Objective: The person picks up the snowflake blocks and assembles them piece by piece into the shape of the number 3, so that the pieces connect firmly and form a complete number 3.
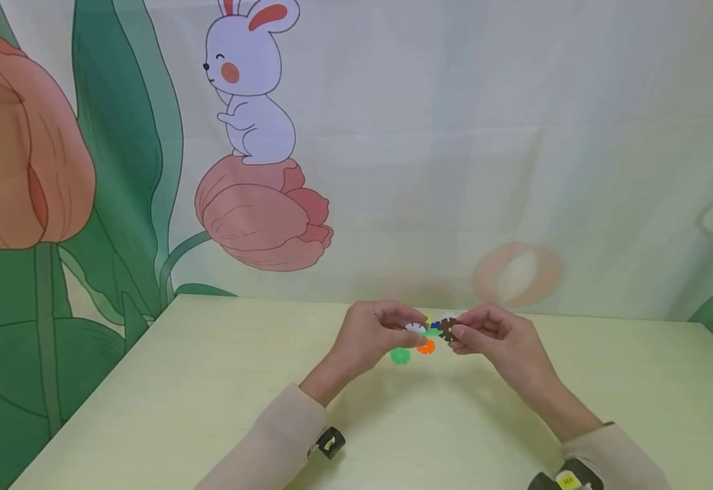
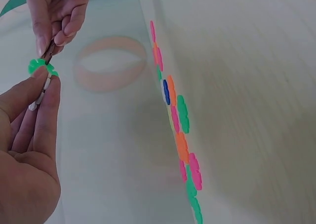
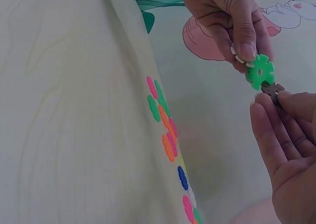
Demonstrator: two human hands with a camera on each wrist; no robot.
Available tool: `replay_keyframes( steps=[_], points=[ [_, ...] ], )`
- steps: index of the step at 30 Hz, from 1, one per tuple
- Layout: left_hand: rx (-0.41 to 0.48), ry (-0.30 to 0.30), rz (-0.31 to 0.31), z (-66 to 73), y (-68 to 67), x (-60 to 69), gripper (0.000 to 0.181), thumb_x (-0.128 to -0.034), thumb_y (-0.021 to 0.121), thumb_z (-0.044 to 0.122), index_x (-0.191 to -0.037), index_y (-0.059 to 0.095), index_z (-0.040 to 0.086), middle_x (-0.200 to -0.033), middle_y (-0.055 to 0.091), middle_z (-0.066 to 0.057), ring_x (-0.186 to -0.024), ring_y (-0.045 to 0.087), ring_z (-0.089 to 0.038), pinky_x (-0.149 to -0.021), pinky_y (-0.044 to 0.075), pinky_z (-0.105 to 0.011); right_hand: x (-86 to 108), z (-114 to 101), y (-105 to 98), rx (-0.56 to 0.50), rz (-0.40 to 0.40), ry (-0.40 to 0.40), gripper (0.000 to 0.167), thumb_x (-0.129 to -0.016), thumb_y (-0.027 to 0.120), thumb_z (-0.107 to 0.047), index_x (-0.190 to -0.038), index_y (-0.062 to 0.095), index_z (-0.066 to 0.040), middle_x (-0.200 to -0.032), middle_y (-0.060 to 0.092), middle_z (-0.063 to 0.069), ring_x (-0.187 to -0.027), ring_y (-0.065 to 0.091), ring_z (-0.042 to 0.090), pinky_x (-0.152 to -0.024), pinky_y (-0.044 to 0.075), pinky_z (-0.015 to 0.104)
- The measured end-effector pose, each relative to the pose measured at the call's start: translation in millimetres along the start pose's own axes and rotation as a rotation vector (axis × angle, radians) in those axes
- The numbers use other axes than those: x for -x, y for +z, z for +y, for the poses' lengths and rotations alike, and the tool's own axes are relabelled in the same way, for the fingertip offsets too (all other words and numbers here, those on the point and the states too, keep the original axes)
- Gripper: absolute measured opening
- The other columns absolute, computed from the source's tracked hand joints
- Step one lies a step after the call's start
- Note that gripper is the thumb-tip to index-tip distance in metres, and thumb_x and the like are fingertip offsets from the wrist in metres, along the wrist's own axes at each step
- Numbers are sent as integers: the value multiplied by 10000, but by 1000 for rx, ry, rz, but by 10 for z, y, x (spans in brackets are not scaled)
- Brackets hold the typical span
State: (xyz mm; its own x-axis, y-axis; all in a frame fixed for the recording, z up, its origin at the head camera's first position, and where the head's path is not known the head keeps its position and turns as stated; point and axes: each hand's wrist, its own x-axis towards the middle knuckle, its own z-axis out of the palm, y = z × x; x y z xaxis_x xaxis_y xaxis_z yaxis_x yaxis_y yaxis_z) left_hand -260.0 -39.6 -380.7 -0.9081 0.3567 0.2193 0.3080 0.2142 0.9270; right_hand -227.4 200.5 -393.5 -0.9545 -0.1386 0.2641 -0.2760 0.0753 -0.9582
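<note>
My left hand (image 1: 361, 341) pinches a white notched disc (image 1: 415, 328) that stands joined to a green notched disc (image 3: 266, 66). From the other side my right hand (image 1: 516, 348) pinches a brown notched disc (image 1: 446, 331) between thumb and fingers. In the right wrist view, the brown disc meets the lower edge of the green one. Whether their slots are fully interlocked cannot be seen. Both hands are raised above the table, facing each other. Part of the white disc is hidden by the left fingers.
On the table (image 1: 209, 401), behind and beneath the hands, lie several loose notched discs, among them a green disc (image 1: 401, 356), an orange disc (image 1: 426, 347) and a blue disc (image 3: 183, 178). A printed curtain (image 1: 405, 170) hangs along the table's far edge.
</note>
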Motion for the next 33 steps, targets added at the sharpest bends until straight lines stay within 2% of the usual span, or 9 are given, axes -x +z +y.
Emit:
replay_keyframes(
  steps=[3, 7, 10, 13, 20, 24, 27, 33],
  points=[
    [20, -10, -1, 5, -3, -2, 227, -850, 888, 53, -1064, 847, 114, -902, 800, 29, -834, 770, -131, -729, 618, -285, 2, -6, 0, -4, -7, 12, 248, -992, 760, -65, -1107, 649, 123, -1064, 776, 172, -903, 786, 257, -863, 632, 414],
    [39, -26, 2, -1, -11, 8, 262, -849, 885, 42, -1097, 845, 117, -899, 802, 13, -848, 779, -137, -787, 643, -386, 11, -13, 9, -15, -22, 35, 254, -990, 765, -71, -1100, 649, 126, -1069, 775, 175, -911, 787, 291, -875, 629, 410],
    [50, -21, 2, -16, -19, 16, 286, -846, 888, 47, -1119, 843, 119, -900, 804, 3, -856, 784, -144, -793, 645, -395, 13, -26, 23, -20, -27, 50, 262, -987, 771, -83, -1100, 650, 121, -1073, 775, 177, -913, 788, 305, -893, 624, 410],
    [62, -11, 1, -25, -22, 19, 297, -844, 890, 50, -1129, 842, 118, -905, 806, -2, -859, 786, -150, -769, 641, -350, 8, -37, 37, -25, -25, 56, 263, -987, 773, -88, -1101, 652, 116, -1072, 776, 173, -919, 787, 317, -897, 623, 410],
    [31, 15, -6, -51, 27, 10, 299, -860, 894, 87, -1151, 835, 125, -948, 803, 39, -854, 776, -132, -774, 642, -426, -2, -57, 24, 0, -15, 7, 238, -994, 756, -58, -1106, 654, 125, -1075, 775, 158, -905, 781, 248, -875, 629, 407],
    [-11, 26, -29, -69, 64, 4, 286, -845, 919, 143, -1120, 842, 157, -998, 801, 50, -856, 760, -118, -742, 627, -338, -3, -68, 3, 40, -21, -9, 246, -980, 774, -66, -1156, 693, 86, -1108, 770, 159, -954, 774, 226, -894, 625, 394],
    [-21, 13, -45, -87, 74, -1, 252, -834, 933, 184, -1072, 851, 176, -1024, 789, 33, -842, 751, -113, -723, 608, -291, 4, -76, -8, 92, -33, -5, 288, -971, 795, -102, -1214, 720, 34, -1130, 769, 150, -990, 767, 214, -917, 617, 365],
    [42, -10, -77, -110, 65, -4, 172, -904, 879, 252, -1044, 850, 157, -1013, 770, 31, -863, 767, -195, -828, 626, -524, 21, -107, -26, 173, -42, 21, 331, -973, 807, -190, -1261, 742, -42, -1154, 779, 97, -1017, 759, 240, -952, 591, 311]
  ],
)
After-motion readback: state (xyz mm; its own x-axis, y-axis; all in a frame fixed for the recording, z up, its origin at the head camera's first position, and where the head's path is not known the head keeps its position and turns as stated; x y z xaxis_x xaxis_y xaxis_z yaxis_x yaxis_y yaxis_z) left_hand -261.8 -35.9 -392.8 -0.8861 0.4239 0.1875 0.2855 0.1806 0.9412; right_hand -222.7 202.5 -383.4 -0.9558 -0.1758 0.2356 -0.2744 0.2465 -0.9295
